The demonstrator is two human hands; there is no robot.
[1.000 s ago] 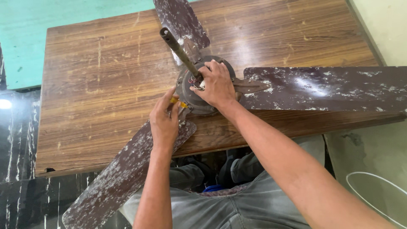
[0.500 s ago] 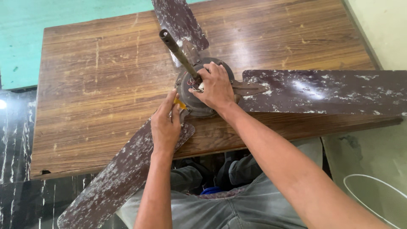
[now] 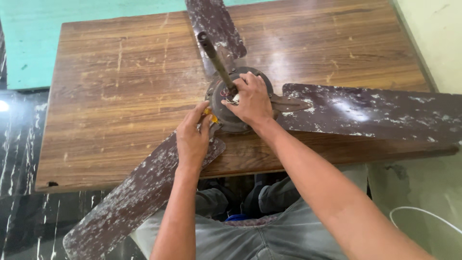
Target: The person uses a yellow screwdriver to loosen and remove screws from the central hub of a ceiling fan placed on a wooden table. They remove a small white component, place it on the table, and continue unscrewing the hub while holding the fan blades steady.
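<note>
The dark brown three-bladed ceiling fan [image 3: 337,108] lies on the scratched brown wooden bench [image 3: 120,86]. The right hand [image 3: 250,98] rests fingers together on the round grey motor hub [image 3: 236,123], beside the downrod [image 3: 216,58]. The left hand [image 3: 192,139] is clamped on a small yellow-handled tool [image 3: 208,113] at the hub's near-left edge.

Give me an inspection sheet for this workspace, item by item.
Surface: worn brown wooden table, scratched.
Job's things: ceiling fan motor hub lying on the table, down rod sticking up, three speckled brown blades.
Clutter: nothing seen.
Grips: left hand at the hub's edge, pinching a small yellow-handled tool; right hand pressed on top of the hub.
Cables: white cable on the floor at right.
Surroundings: teal floor, dark marble slab, pale wall.
</note>
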